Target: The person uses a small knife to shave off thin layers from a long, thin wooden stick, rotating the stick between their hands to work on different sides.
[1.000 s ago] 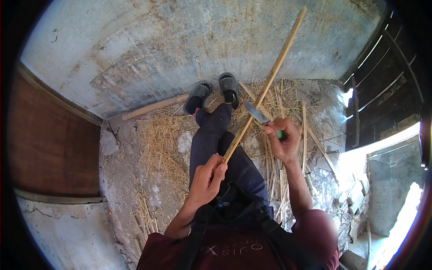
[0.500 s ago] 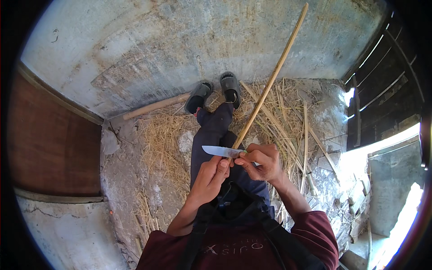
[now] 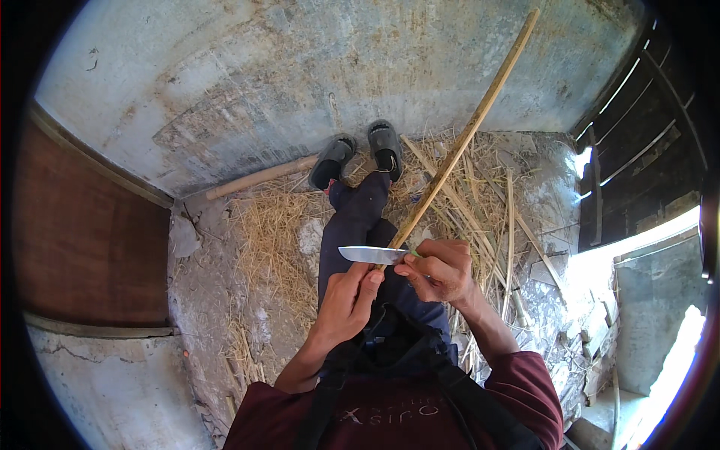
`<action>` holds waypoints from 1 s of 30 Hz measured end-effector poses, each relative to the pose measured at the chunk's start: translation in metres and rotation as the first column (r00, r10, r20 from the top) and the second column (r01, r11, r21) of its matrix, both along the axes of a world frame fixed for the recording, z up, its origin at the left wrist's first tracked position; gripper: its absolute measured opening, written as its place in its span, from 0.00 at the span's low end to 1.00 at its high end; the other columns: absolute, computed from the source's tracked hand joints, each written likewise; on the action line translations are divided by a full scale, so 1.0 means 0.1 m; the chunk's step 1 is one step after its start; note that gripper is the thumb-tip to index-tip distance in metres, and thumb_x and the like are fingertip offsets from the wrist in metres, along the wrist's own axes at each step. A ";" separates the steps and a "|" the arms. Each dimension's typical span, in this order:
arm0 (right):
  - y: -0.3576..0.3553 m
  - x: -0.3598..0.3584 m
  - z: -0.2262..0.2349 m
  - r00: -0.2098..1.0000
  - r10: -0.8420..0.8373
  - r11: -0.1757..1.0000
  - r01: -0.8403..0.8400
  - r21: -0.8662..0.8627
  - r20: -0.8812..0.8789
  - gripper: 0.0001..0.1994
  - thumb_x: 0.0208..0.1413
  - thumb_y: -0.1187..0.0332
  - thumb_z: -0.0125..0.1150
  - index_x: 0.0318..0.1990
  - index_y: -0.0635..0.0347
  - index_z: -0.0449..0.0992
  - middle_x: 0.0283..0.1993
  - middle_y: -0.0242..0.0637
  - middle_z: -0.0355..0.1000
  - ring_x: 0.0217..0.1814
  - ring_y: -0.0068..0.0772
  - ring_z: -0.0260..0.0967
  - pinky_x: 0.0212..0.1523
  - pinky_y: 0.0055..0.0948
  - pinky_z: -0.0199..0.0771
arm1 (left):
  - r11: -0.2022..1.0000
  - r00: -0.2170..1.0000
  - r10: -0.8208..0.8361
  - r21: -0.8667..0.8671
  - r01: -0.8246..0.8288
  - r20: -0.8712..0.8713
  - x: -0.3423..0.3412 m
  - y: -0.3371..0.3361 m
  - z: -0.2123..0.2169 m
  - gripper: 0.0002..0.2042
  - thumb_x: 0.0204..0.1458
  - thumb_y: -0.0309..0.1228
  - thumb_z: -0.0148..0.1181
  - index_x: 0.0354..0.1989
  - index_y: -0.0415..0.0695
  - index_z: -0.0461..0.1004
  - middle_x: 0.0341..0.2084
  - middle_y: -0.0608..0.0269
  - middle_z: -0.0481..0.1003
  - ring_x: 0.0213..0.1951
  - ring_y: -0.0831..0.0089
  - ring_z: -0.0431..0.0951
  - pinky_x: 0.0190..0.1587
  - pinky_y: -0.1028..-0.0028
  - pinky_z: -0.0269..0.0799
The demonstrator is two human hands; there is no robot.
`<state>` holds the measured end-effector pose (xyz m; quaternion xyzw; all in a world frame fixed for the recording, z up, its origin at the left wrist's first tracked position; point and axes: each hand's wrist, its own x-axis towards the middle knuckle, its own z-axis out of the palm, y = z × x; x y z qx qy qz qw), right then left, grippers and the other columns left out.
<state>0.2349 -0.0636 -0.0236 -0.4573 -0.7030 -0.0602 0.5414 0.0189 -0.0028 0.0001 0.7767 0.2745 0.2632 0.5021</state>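
A long, tan wooden stick (image 3: 466,136) slants from my lap up and to the right, toward the wall. Its near end is gripped by my left hand (image 3: 349,300), fingers closed and thumb along it. My right hand (image 3: 441,271) is closed on the handle of a knife (image 3: 367,255), most of which the fingers cover; a bit of green shows there. The blade lies across the stick just beyond my left thumb, its tip pointing left. Both hands are close together above my thighs.
Straw (image 3: 274,240) and split strips (image 3: 510,225) litter the floor around my legs. A round pole (image 3: 259,178) lies along the foot of the concrete wall (image 3: 247,90). A brown panel (image 3: 94,232) stands at left, dark slatted boards (image 3: 637,142) at right. Broken rubble (image 3: 592,337) lies lower right.
The stick's far end has swung a little to the right. The knife has tilted slightly and shifted a touch to the right with my right hand. Both hands keep their hold.
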 end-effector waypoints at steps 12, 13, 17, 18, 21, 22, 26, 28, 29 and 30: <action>0.05 0.09 0.01 0.999 -0.046 0.999 0.047 0.026 -0.008 0.11 0.48 0.67 0.80 0.30 0.55 0.80 0.20 0.30 0.68 0.15 0.29 0.66 0.15 0.30 0.59 | 1.000 1.000 0.016 0.001 -0.016 0.004 -0.09 0.00 -0.02 0.09 0.72 0.31 0.51 0.42 0.37 0.70 0.17 0.61 0.66 0.17 0.73 0.66 0.24 0.70 0.60; 0.05 0.09 0.02 0.999 -0.044 0.999 0.044 0.021 -0.003 0.11 0.48 0.67 0.80 0.29 0.55 0.80 0.20 0.30 0.68 0.15 0.29 0.66 0.15 0.30 0.59 | 1.000 1.000 0.020 0.004 -0.020 -0.001 -0.10 0.00 -0.03 0.09 0.72 0.31 0.51 0.41 0.37 0.70 0.17 0.62 0.65 0.17 0.74 0.66 0.23 0.70 0.59; 0.11 0.22 0.00 0.991 -0.119 0.992 0.121 0.038 -0.057 0.11 0.48 0.69 0.81 0.28 0.55 0.79 0.19 0.31 0.68 0.14 0.30 0.66 0.15 0.31 0.60 | 0.998 0.999 0.047 -0.030 -0.046 0.017 -0.12 -0.01 -0.03 0.09 0.73 0.31 0.51 0.42 0.38 0.71 0.17 0.64 0.65 0.17 0.76 0.65 0.23 0.71 0.58; 0.12 0.23 0.01 0.990 -0.126 0.991 0.128 0.028 -0.059 0.11 0.48 0.69 0.81 0.28 0.56 0.79 0.20 0.32 0.68 0.14 0.31 0.66 0.15 0.31 0.60 | 0.998 0.999 0.054 -0.034 -0.053 0.010 -0.15 0.00 -0.06 0.09 0.73 0.31 0.51 0.42 0.38 0.71 0.17 0.64 0.65 0.17 0.76 0.65 0.23 0.71 0.58; 0.17 0.26 0.04 0.988 -0.141 0.990 0.141 0.006 -0.067 0.11 0.49 0.71 0.80 0.27 0.57 0.78 0.20 0.33 0.69 0.15 0.32 0.66 0.15 0.31 0.61 | 0.998 0.998 0.067 -0.021 -0.067 -0.005 -0.20 0.02 -0.09 0.09 0.73 0.31 0.50 0.42 0.38 0.71 0.16 0.64 0.65 0.17 0.76 0.64 0.23 0.70 0.58; 0.19 0.28 0.02 0.989 -0.135 0.991 0.135 -0.001 -0.065 0.12 0.49 0.72 0.80 0.27 0.57 0.77 0.20 0.34 0.70 0.15 0.32 0.67 0.16 0.31 0.61 | 0.997 0.997 0.073 -0.016 -0.073 -0.008 -0.21 0.02 -0.10 0.09 0.73 0.31 0.50 0.42 0.38 0.71 0.16 0.64 0.65 0.17 0.75 0.64 0.23 0.70 0.59; 0.29 0.43 -0.11 0.978 -0.172 0.984 0.176 0.018 -0.115 0.11 0.52 0.73 0.78 0.28 0.60 0.77 0.20 0.36 0.72 0.17 0.31 0.71 0.16 0.31 0.64 | 0.996 0.995 0.093 -0.005 -0.093 -0.036 -0.26 0.03 -0.13 0.09 0.73 0.31 0.50 0.42 0.39 0.71 0.16 0.63 0.64 0.16 0.74 0.64 0.23 0.70 0.59; 0.32 0.54 -0.10 0.954 -0.250 0.968 0.248 -0.031 -0.164 0.10 0.54 0.73 0.77 0.28 0.61 0.78 0.21 0.38 0.73 0.19 0.31 0.73 0.18 0.31 0.66 | 0.995 0.994 0.104 0.006 -0.104 -0.039 -0.31 0.01 -0.15 0.09 0.73 0.31 0.50 0.41 0.39 0.71 0.16 0.63 0.63 0.16 0.74 0.63 0.23 0.70 0.59; 0.33 0.58 -0.09 0.939 -0.288 0.957 0.283 -0.057 -0.187 0.10 0.55 0.73 0.77 0.28 0.62 0.78 0.21 0.38 0.74 0.19 0.31 0.74 0.19 0.31 0.67 | 0.994 0.993 0.108 0.009 -0.107 -0.047 -0.34 0.01 -0.17 0.09 0.73 0.31 0.50 0.41 0.39 0.71 0.16 0.63 0.63 0.16 0.74 0.63 0.23 0.70 0.59; 0.34 0.60 -0.09 0.936 -0.301 0.954 0.293 -0.068 -0.185 0.10 0.56 0.72 0.76 0.28 0.62 0.78 0.22 0.39 0.75 0.20 0.31 0.75 0.20 0.31 0.68 | 0.994 0.992 0.111 0.012 -0.111 -0.055 -0.36 0.00 -0.19 0.09 0.73 0.31 0.51 0.41 0.39 0.71 0.16 0.63 0.63 0.16 0.74 0.64 0.23 0.70 0.59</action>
